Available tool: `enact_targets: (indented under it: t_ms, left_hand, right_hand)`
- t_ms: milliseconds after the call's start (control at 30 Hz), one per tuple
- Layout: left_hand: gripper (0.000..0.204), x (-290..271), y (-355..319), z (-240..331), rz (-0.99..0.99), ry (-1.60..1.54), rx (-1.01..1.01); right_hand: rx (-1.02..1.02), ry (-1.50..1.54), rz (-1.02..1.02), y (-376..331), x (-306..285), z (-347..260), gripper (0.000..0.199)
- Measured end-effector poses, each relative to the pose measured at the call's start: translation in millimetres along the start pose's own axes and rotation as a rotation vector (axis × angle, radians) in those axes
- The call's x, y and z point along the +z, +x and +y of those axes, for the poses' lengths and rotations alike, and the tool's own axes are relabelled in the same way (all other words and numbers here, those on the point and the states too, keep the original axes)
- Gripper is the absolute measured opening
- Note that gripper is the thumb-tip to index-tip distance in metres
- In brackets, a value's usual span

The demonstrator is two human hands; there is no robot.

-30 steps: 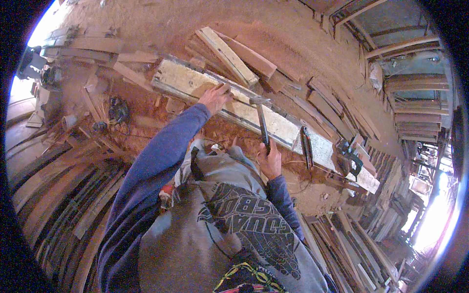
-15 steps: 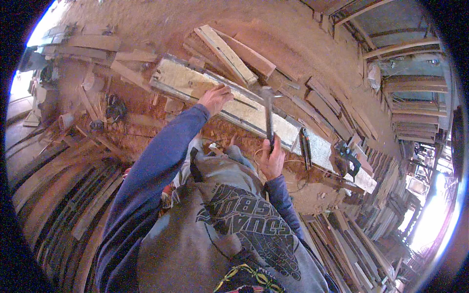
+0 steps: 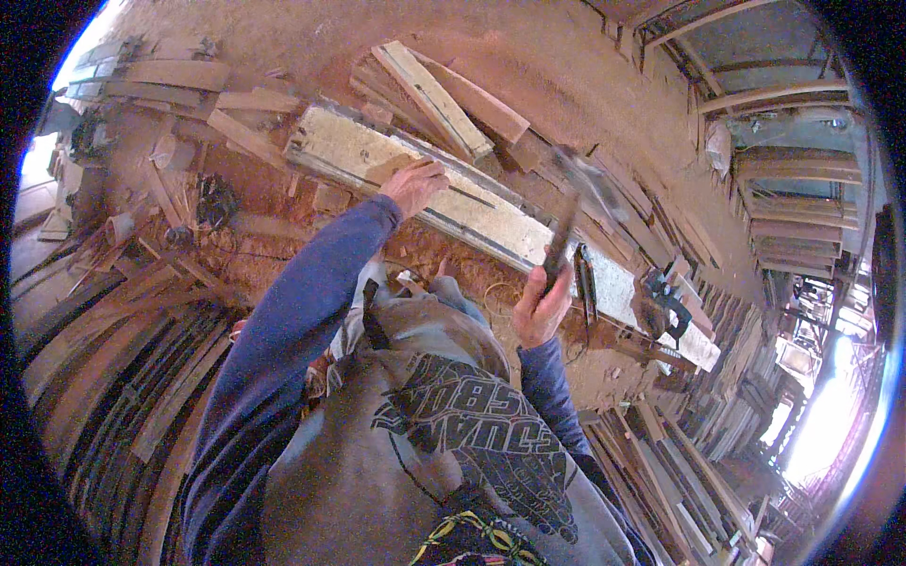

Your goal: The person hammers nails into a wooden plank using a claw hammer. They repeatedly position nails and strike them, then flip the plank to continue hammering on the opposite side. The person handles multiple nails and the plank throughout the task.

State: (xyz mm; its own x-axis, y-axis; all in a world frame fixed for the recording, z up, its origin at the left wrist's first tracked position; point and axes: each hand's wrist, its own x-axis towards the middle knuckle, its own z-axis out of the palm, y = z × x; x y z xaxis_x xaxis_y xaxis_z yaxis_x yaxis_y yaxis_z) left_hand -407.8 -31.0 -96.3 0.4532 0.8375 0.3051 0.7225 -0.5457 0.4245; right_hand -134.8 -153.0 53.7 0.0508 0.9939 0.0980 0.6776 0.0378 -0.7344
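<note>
My right hand (image 3: pixel 545 307) is wrapped round the handle of a hammer (image 3: pixel 564 231), raised over the near side of a long pale beam (image 3: pixel 330 146). The hammer's head is smeared by motion. On top of the beam rests my left hand (image 3: pixel 415 187), its fingers bent and drawn together; whatever they pinch is too small to make out. Beside it, a thin dark strip or slot runs along the beam's upper face. Right of the hammer, a dark tool with two long arms, like pincers (image 3: pixel 587 283), hangs across the beam's near edge.
At the beam's right end sits a black-handled tool (image 3: pixel 668 307). Loose boards (image 3: pixel 434 99) lie just beyond the beam on reddish, dusty ground. Stacked planks fill the lower left (image 3: pixel 179 387) and lower right (image 3: pixel 661 453). A dark cluttered object (image 3: pixel 217 200) lies at left.
My right hand has shifted right and slightly down, and the hammer has tilted to the right, its head now blurred. My left hand stays at nearly the same spot on the beam.
</note>
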Motion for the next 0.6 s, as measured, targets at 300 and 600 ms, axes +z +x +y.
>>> enact_targets:
  t_ms: [300, 600]
  left_hand:
    - [0.023, 16.5, -6.8, -10.8, 0.033, 0.088, 0.073]
    - [0.01, -16.3, 0.9, -1.9, -0.012, 0.005, 0.166]
  right_hand:
    - [0.02, -0.463, -0.254, -3.0, 22.1, 29.0, 0.044]
    - [0.03, 0.026, 0.01, 3.6, -1.4, -45.1, 0.035]
